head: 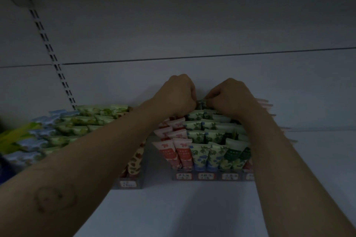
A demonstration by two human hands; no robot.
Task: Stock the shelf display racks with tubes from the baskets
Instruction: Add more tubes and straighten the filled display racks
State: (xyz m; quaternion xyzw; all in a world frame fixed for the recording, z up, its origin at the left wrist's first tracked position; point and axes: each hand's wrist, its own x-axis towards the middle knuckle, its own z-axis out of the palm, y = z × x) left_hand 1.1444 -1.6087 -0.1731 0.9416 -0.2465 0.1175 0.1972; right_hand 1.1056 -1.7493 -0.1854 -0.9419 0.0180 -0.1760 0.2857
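A tiered display rack [208,176] on the white shelf holds rows of tubes: pink-red ones [177,152] on the left, green-leaf ones [204,152] in the middle, dark green ones [235,154] further right. Both my hands reach to the rack's back row. My left hand [177,96] is curled into a fist above the pink tubes. My right hand [231,98] pinches the top of a green-leaf tube [201,104] standing in the rear row. Whether my left hand touches that tube is hidden.
A second rack [129,183] with brown-patterned tubes stands just left, under my left forearm. Further left lie stacks of green [86,121] and blue [38,136] tubes. The white shelf surface [192,208] runs in front. A slotted upright [54,57] climbs the back wall.
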